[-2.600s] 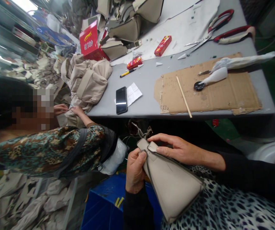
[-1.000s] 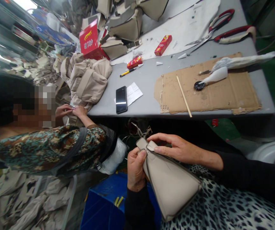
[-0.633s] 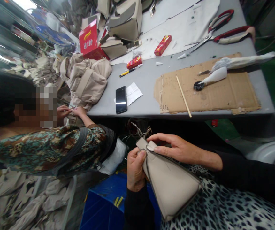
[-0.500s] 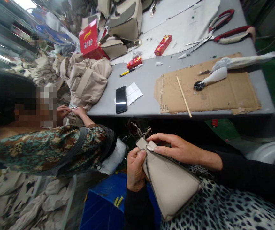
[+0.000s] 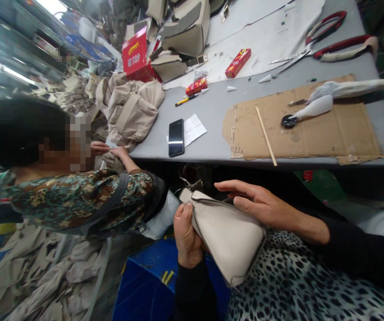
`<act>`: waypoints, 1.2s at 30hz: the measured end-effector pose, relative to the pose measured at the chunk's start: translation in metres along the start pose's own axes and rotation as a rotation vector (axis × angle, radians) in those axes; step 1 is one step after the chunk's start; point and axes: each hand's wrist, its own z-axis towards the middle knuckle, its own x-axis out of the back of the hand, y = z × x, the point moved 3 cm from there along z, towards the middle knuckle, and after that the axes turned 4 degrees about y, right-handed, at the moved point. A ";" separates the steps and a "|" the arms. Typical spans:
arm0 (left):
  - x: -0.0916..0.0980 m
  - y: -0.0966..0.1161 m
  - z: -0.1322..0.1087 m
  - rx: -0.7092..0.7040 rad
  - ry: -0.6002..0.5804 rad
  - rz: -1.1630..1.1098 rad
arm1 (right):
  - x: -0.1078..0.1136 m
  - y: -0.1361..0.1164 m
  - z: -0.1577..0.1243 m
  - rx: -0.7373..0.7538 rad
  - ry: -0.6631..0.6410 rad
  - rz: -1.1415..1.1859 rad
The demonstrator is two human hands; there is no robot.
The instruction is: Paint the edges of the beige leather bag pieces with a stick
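A beige leather-look bag (image 5: 228, 238) with dark edging lies tilted above my lap, its narrow end toward the table. My left hand (image 5: 187, 232) grips it near that narrow end, thumb on top and fingers hidden behind. A strap with metal hardware (image 5: 192, 183) sticks out past this end. Over the bag's far side, my right hand (image 5: 262, 203) has its fingers stretched out and apart from the thumb. Whether its thumb touches the bag I cannot tell.
On the grey table (image 5: 212, 147) lie a phone (image 5: 176, 138), a cardboard sheet (image 5: 307, 138) with a stick (image 5: 266, 136) and a white bottle (image 5: 314, 108), and scissors (image 5: 312, 51). A co-worker (image 5: 78, 196) sits at left. A blue bin (image 5: 145, 272) stands below.
My right hand has come off the bag's narrow end and moved right, fingers extended. The bag has tilted and shifted slightly left and up in my left hand. The camera view has shifted.
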 end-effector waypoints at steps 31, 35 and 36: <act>0.038 -0.023 -0.011 -0.021 0.157 -0.167 | -0.020 0.023 -0.025 -0.224 -0.195 0.039; 0.041 -0.025 -0.010 -0.016 0.166 -0.170 | -0.020 0.022 -0.025 -0.223 -0.204 0.049; 0.041 -0.024 -0.010 -0.015 0.170 -0.167 | -0.020 0.021 -0.025 -0.223 -0.205 0.047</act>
